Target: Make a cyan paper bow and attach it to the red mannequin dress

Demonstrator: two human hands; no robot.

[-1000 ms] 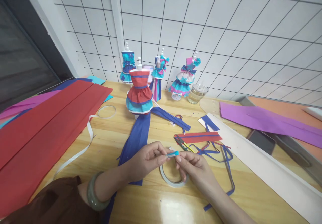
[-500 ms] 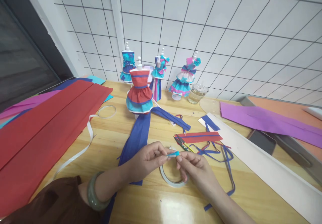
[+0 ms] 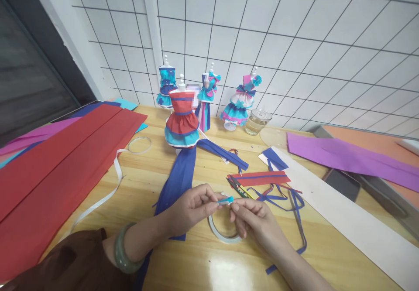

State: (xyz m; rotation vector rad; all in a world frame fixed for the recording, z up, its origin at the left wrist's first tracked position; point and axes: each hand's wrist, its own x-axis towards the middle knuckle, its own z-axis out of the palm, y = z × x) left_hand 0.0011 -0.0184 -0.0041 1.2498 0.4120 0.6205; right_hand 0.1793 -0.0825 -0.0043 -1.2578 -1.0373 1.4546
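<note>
Between the fingertips of both hands is a small folded strip of light-blue crepe paper with a whitish side. My left hand pinches its left end. The right end is pinched by my right hand, thumb against forefinger. Below them a roll of white double-sided tape lies on the table, partly covered by my right fingers. Just beyond my right hand are thread snips with dark blades, beside a red paper strip. A long dark-blue paper piece runs under my left forearm.
A small dress form in a red and blue paper dress stands ahead, with several others behind it. At the back is a glass cup. Red paper covers the left side; white board, purple paper and a phone lie right.
Almost nothing differs. Both hands keep their pinch on the light-blue strip; the fingers of my right hand shift slightly.
</note>
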